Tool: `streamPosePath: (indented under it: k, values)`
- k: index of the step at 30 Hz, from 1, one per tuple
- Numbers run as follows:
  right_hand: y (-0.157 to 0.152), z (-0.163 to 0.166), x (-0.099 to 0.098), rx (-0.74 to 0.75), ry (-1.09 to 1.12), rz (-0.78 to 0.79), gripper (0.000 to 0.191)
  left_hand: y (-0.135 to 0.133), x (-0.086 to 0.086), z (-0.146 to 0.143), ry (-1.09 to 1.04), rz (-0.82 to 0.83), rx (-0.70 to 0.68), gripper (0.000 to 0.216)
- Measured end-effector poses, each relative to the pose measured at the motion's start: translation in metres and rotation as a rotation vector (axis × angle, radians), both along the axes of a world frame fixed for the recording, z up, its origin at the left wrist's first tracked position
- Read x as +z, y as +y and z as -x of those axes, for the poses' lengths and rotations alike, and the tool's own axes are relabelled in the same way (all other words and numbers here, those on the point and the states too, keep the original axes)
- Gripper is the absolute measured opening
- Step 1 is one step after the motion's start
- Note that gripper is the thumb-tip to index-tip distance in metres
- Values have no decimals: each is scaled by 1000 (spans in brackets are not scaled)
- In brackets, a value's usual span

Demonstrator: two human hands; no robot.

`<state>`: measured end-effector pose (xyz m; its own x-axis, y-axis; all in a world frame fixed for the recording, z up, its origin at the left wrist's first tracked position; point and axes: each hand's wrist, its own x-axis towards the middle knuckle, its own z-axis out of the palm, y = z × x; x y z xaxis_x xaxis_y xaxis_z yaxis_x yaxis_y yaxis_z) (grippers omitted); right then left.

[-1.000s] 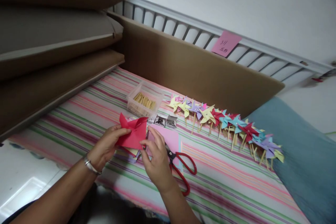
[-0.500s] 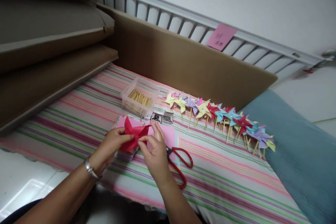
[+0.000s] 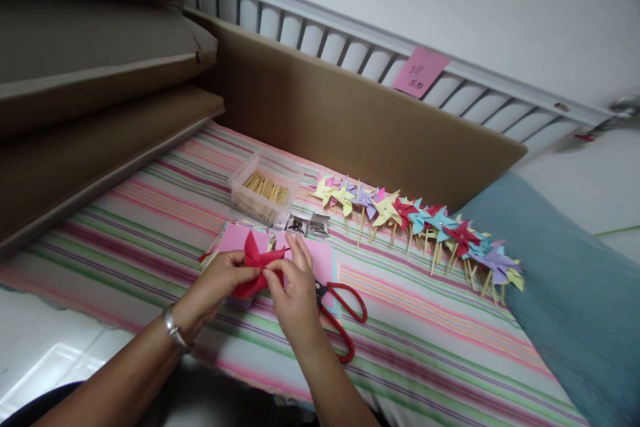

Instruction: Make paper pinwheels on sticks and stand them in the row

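Observation:
A red paper pinwheel (image 3: pixel 256 257) with its points folded inward is held between my two hands. My left hand (image 3: pixel 223 277) pinches it from the left, thumb near the centre. From the right, my right hand (image 3: pixel 293 280) grips the middle with thumb and forefinger, its other fingers raised; whether a pin is between them I cannot make out. Under the hands lie pink paper sheets (image 3: pixel 315 257) and a stack of coloured paper (image 3: pixel 235 238). Scissors with red handles (image 3: pixel 345 310) rest beside my right hand, their blades partly hidden.
A clear plastic box (image 3: pixel 240 193) of wooden sticks and small open boxes of dark pins (image 3: pixel 319 225) stand beyond the hands. Several finished pinwheels (image 3: pixel 387 207) lie in a row at the right. Cardboard (image 3: pixel 350 113) walls the back; large cardboard packages (image 3: pixel 100 120) are stacked at left.
My left hand has shifted slightly right, closer to my right hand, and the red paper pinwheel has turned and drawn together a little. My right hand keeps its pinch.

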<state>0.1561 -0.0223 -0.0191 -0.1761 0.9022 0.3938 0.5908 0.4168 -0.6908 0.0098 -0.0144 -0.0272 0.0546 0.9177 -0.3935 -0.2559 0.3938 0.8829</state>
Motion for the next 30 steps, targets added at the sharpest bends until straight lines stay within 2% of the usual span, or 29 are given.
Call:
streamPosePath:
  k: [14,20,22,24,26,30]
  values:
    - [0,1,1,-47,-30,16,10,-1,3,2,-3,-13,-61,27]
    - [0,0,4,-59,-34,16,8,3,0,2,83,-29,-59,21]
    - [1,-4,10,-74,-19,-32,14,3,1,3,113,-23,-76,20]
    - [2,-9,18,-85,-7,-49,29,3,2,2,141,-20,-119,19]
    - [3,-14,25,-62,-19,20,41,2,2,2,185,-30,-182,17]
    - [2,-21,30,57,-61,301,54,0,-5,-1,263,-103,-336,10]
